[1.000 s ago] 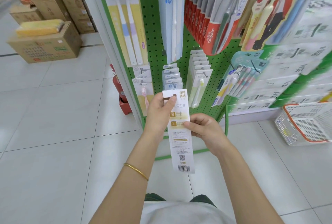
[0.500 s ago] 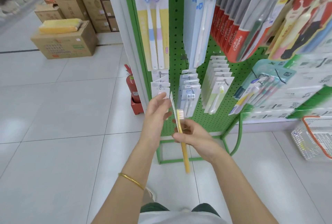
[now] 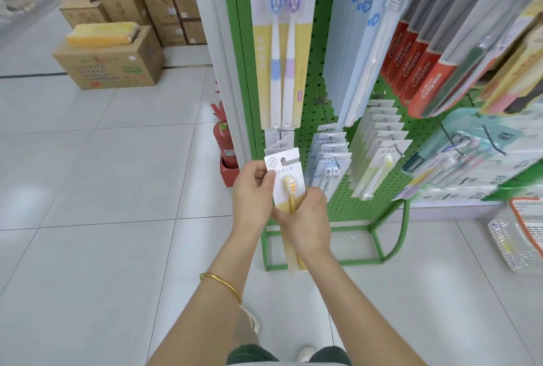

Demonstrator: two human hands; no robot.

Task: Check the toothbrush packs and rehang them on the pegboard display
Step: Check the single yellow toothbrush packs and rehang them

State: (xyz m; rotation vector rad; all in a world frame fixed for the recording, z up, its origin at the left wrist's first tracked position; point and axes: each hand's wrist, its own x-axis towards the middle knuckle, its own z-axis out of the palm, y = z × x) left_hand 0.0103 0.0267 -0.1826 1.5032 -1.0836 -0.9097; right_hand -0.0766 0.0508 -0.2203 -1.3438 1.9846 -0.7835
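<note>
A white-and-yellow pack with a yellow toothbrush (image 3: 286, 182) stands upright in front of the green pegboard (image 3: 311, 78), its printed front toward me. My left hand (image 3: 252, 192) pinches its upper left edge. My right hand (image 3: 305, 218) grips its middle from the right and hides part of the handle. The pack's top hole lies against the tip of a low peg at the board's left, where similar white packs (image 3: 280, 145) hang behind it.
Rows of toothbrush packs fill the pegboard: a blue-and-purple pair (image 3: 283, 42), red Colgate packs (image 3: 423, 72), small white packs (image 3: 379, 142). A red fire extinguisher (image 3: 224, 142) stands left of the rack. Cardboard boxes (image 3: 111, 63) sit far left, a wire basket (image 3: 517, 236) right.
The pack has turned from its back, through edge-on, to front-facing. Both hands have lifted it up to the low left peg. The view has moved closer to the rack.
</note>
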